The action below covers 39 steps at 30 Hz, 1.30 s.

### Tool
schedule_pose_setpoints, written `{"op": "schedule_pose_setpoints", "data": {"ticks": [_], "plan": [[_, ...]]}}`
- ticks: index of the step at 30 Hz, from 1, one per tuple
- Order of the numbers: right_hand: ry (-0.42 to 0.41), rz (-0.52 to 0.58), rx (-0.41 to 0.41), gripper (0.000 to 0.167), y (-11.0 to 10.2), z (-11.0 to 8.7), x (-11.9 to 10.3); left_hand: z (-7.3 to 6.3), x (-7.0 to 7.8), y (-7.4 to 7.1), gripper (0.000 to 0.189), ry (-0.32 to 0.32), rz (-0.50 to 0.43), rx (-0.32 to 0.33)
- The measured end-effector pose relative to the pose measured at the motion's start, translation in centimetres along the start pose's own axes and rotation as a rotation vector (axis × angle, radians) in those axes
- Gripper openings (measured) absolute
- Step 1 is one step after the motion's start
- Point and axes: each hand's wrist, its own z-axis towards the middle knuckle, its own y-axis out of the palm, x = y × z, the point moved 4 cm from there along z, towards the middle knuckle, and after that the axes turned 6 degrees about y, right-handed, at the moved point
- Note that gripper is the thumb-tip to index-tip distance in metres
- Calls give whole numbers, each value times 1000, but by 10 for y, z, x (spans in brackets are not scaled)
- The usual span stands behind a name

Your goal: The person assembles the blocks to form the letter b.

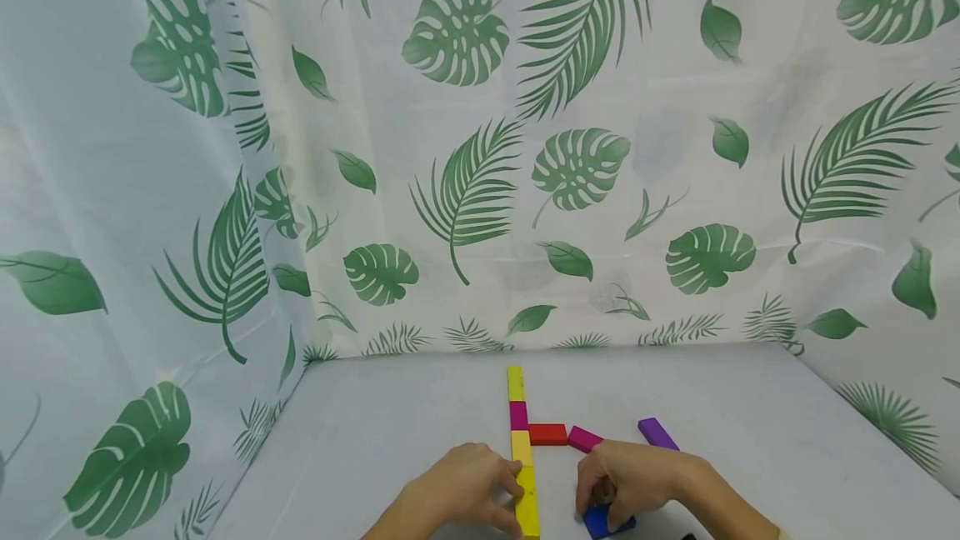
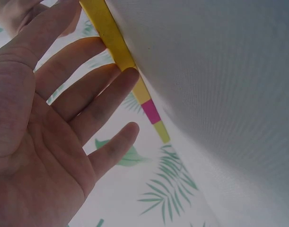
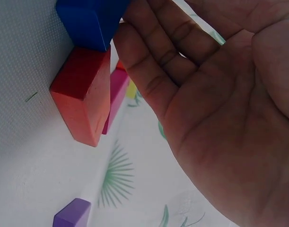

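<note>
A straight column of blocks runs away from me in the head view: a long yellow block [image 1: 528, 511] nearest, then a pale yellow block [image 1: 521, 447], a magenta block [image 1: 519, 416] and another yellow block [image 1: 516, 383]. My left hand [image 1: 467, 486] is beside the column, its fairly straight fingers touching the left side of the nearer yellow blocks. To the right, my right hand [image 1: 637, 477] pinches a blue block [image 1: 600, 521] at the table surface. The right wrist view shows a red block [image 3: 80, 101] against the blue one; the hand covers it in the head view.
A red block [image 1: 548, 434] branches right from the column, followed by a slanted magenta block [image 1: 584, 438]. Farther right lies a purple block [image 1: 657, 433]. Leaf-patterned curtains [image 1: 480, 190] surround the white table [image 1: 360, 432]. A small dark thing [image 1: 688, 537] shows at the bottom edge.
</note>
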Motion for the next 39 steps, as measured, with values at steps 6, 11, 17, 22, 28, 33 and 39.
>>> {"op": "schedule_pose_setpoints", "data": {"ticks": [6,11,17,22,28,33,39], "plan": [[0,-9,-3,32,0,0,1,0,1,0,34,-4,-4,-2],[2,-9,-5,34,0,-1,2,-1,0,0,33,-16,-28,-2],[8,-18,-11,35,-1,-1,3,-1,-1,0,33,-3,-22,-2],[12,-8,-26,34,-1,-2,2,-1,-1,0,32,-9,-37,-5],[22,-14,-25,35,-1,-3,1,0,-1,0,32,-9,-33,-7],[19,-24,-12,35,-1,-3,1,0,-1,1,33,-4,-21,-8],[13,-32,-5,35,-1,-3,1,1,-1,1,33,-7,-3,-11]]}}
